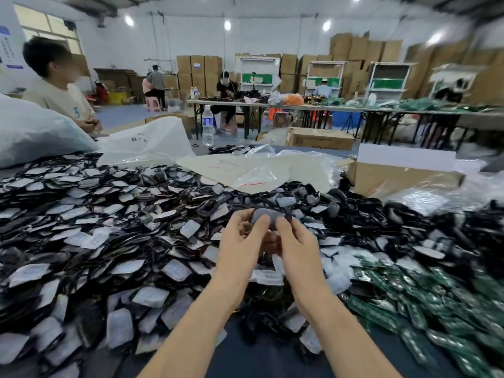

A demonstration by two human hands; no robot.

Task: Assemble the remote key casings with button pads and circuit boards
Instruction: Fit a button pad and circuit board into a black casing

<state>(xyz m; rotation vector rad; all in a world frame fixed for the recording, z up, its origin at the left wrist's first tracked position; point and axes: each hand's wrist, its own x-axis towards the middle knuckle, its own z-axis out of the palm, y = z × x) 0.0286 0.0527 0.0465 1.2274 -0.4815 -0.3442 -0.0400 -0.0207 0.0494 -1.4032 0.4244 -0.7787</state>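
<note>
Right hand pinches casing, circuit boards beside

The dark bench is heaped across its left and middle with black casings and pale button pads. Green circuit boards pile at the right. Farther back lie white plastic bags, a cardboard box and an upright water bottle.

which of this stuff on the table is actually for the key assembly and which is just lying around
For the job: grey casing piece held by left hand and right hand; pile of casings and pads; green circuit boards.
Lying about: water bottle; white plastic bag; cardboard box.
</note>
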